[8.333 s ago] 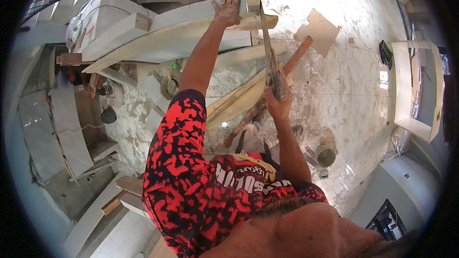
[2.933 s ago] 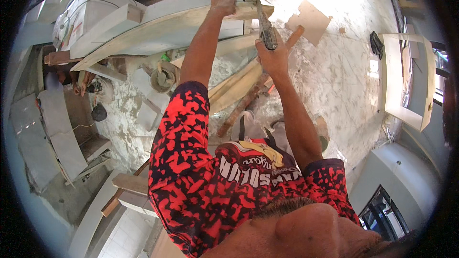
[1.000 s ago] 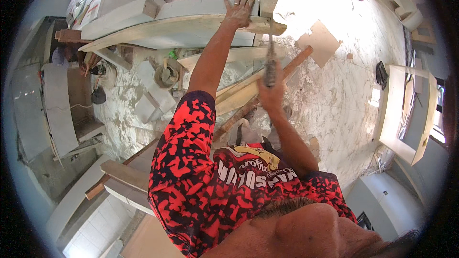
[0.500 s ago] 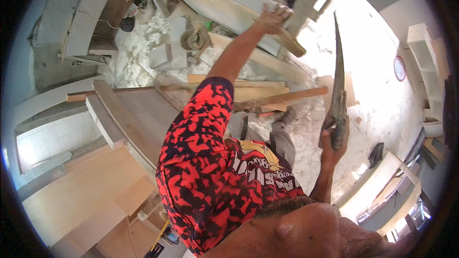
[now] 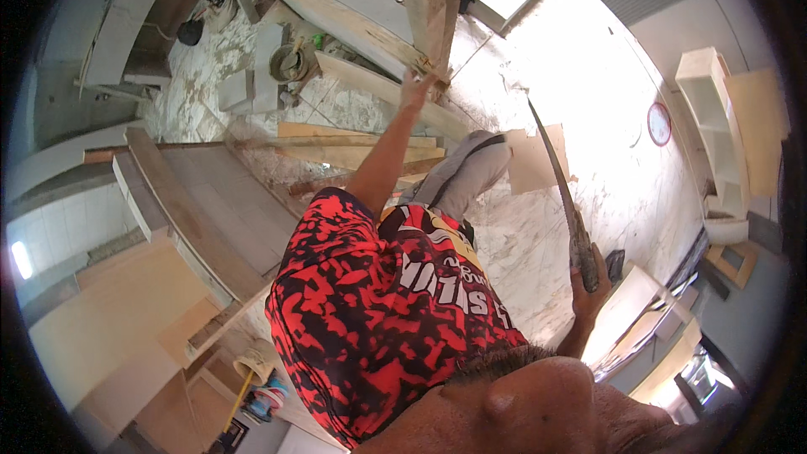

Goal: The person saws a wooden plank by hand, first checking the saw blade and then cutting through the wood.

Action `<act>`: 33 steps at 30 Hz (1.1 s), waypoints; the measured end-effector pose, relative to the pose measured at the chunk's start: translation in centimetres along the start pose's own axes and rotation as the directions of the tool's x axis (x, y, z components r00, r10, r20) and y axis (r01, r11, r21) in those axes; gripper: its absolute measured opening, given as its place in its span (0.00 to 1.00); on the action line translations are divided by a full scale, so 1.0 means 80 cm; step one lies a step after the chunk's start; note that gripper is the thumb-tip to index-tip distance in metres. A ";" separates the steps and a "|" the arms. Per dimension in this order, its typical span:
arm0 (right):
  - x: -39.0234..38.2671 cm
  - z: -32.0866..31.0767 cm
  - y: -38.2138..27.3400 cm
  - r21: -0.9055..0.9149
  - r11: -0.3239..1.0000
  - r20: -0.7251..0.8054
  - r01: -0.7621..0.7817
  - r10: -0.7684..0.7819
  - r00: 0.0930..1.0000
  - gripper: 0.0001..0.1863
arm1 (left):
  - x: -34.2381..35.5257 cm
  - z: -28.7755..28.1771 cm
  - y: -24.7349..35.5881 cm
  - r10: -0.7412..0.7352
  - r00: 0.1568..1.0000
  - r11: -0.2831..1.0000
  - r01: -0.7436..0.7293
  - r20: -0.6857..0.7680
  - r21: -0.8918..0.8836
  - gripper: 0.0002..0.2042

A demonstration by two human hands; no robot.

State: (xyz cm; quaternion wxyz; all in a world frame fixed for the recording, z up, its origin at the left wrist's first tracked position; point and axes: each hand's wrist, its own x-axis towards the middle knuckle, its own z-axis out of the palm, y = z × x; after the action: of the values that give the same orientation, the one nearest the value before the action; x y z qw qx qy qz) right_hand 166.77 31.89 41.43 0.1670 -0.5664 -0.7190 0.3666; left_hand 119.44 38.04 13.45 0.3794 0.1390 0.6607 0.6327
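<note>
My right hand (image 5: 587, 279) is closed round the handle of a handsaw (image 5: 561, 175), whose long dark blade points up and away over the pale floor. The blade is clear of any wood. With arm stretched forward, my left hand (image 5: 415, 91) is at the near end of a long wooden board (image 5: 336, 15), its fingers bent at the board's edge. The fingers are small and slightly blurred there. That board slants away to the far left, beside an upright wooden post (image 5: 437, 8).
Several loose planks (image 5: 361, 152) lie by my left forearm. A bucket (image 5: 288, 64) stands on the dusty floor farther left. A long bench-like panel (image 5: 223, 193) is at my left side. On the right are a white shelf unit (image 5: 713, 130) and a flat brown sheet (image 5: 538, 160).
My view has shifted, so the room sits farther left. My left hand has moved from lying spread on the board to its near end. The saw has tilted, and my leg has come forward.
</note>
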 end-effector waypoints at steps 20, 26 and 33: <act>0.644 -0.020 -0.242 0.235 0.765 0.895 0.599 -0.411 0.174 0.35 | 0.004 0.111 -0.074 -0.058 0.820 0.974 0.173 -0.569 0.149 0.31; 0.703 0.111 -0.278 0.354 0.620 0.905 0.701 -0.417 -0.088 0.31 | 0.030 0.151 -0.078 -0.065 0.478 0.933 0.339 -0.876 0.116 0.20; 0.753 0.145 -0.313 0.379 0.537 0.922 0.754 -0.293 -0.254 0.29 | 0.064 0.168 -0.043 -0.359 0.269 0.842 0.506 -0.894 -0.186 0.16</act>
State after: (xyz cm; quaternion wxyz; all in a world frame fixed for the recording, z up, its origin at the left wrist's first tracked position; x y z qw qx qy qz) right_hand 123.64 82.16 41.00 -0.3076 0.2009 -0.8477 0.3827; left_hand 126.12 50.73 9.75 0.1077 -0.3852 0.8101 0.4287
